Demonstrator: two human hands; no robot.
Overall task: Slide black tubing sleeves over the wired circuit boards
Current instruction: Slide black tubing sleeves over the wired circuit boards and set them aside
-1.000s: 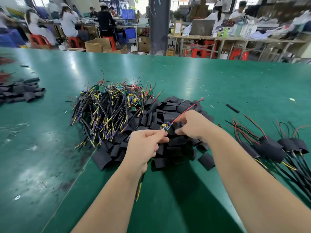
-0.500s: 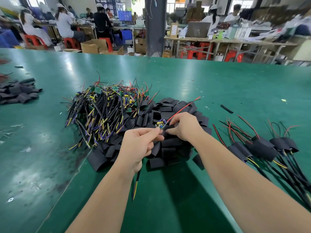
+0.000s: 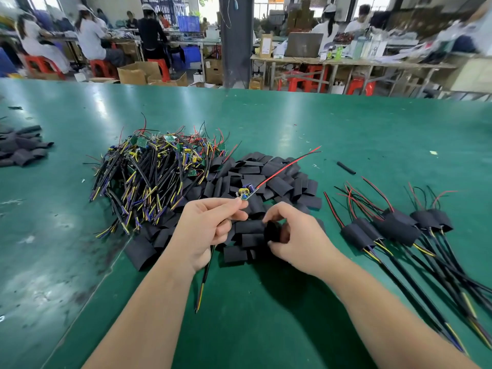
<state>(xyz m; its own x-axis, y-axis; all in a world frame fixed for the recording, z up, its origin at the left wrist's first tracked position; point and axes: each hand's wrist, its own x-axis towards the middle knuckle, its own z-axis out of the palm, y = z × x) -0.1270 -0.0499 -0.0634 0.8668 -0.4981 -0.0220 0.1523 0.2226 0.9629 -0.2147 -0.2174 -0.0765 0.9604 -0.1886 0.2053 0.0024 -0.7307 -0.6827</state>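
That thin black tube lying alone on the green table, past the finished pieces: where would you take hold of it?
I'd pinch the lone tube near its middle, coming straight down from above with fingers across its narrow width. It lies flat and slanted on the table, with bare surface along both long sides.

On the green table (image 3: 346,129): tangled pile of wired circuit boards (image 3: 151,177) at left, heap of black tubing sleeves (image 3: 277,179) right of it (edges overlapping), sleeved boards with cables (image 3: 394,227) farther right, apart.
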